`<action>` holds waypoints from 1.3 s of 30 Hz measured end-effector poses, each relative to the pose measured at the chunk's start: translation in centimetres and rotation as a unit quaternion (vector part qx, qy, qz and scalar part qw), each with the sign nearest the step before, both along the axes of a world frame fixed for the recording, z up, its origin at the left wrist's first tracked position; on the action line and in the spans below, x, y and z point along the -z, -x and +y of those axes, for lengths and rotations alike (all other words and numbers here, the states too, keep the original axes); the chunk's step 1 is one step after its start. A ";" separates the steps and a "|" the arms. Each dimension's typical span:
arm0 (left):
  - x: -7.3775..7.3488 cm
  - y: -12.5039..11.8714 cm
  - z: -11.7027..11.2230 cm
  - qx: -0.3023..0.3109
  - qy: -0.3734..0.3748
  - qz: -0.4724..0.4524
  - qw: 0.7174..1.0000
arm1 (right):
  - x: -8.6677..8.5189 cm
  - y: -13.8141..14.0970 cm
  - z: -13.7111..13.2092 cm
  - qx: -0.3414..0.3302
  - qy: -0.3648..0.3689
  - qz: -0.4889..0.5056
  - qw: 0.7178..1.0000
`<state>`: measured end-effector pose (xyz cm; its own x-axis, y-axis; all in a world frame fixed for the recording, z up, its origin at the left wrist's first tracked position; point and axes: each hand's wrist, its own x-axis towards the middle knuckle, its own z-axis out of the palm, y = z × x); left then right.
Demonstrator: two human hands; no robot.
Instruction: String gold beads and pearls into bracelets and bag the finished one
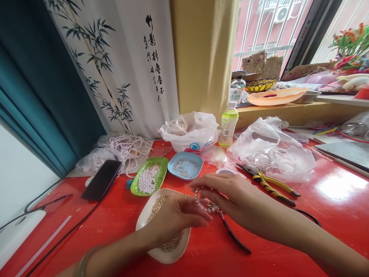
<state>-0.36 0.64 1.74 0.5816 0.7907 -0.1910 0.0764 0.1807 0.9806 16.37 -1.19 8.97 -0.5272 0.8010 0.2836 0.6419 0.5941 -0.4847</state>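
A strand of clear beads (198, 201), curved like a bracelet, hangs below the fingers of my right hand (230, 192), which appears to hold it. My left hand (175, 215) is just left of the strand, thumb and fingers apart, slightly blurred. Beneath my left hand lies a white dish (173, 258) with gold beads (157, 207). Black-handled pliers (232, 232) lie on the red table (115, 238) below my right hand, their head partly hidden by the beads. Beyond my hands are a green tray (163, 165) of white pearl beads (148, 180) and a blue tray (172, 166) of small metal pins.
Yellow-and-black pliers (268, 184) lie near a clear plastic bag (273, 146) on the right. A white bag (190, 134) and a green drink bottle (228, 127) stand at the back. A phone (102, 180), pearl strands (129, 148) and cables are on the left.
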 end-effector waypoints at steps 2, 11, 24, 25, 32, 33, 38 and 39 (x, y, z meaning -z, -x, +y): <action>-0.1 -0.1 0.0 -0.002 0.001 -0.015 1.000 | 0.0 -0.1 -0.1 -0.025 0.007 -0.007 1.000; -0.5 -0.3 0.2 0.005 0.020 -0.076 0.997 | 0.1 -0.4 -0.1 -0.019 -0.068 -0.050 0.996; -0.2 -0.1 0.4 0.023 -0.041 -0.069 0.997 | 0.2 -0.1 -0.2 0.004 -0.065 -0.039 0.997; -0.2 -0.1 0.5 0.028 -0.043 -0.066 0.997 | 0.2 -0.2 -0.1 0.015 -0.069 -0.039 0.997; -0.6 0.0 0.6 0.018 -0.076 -0.052 0.996 | 0.2 -0.1 -0.2 -0.033 -0.010 -0.059 0.998; -0.6 0.0 0.6 0.018 -0.067 -0.060 0.996 | 0.2 -0.1 -0.3 -0.049 -0.003 -0.055 0.997; -0.3 0.2 0.8 -0.004 0.027 -0.082 0.996 | 0.6 0.1 -0.1 -0.032 0.003 -0.071 0.997; -0.2 0.2 0.9 -0.007 0.041 -0.087 0.995 | 0.7 0.0 0.1 -0.019 -0.002 -0.077 0.997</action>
<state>-0.58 1.53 1.92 0.6003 0.7850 -0.1530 -0.0962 0.2607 0.9606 16.33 -1.14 8.28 -0.5952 0.7784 0.1997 0.6848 0.6213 -0.3807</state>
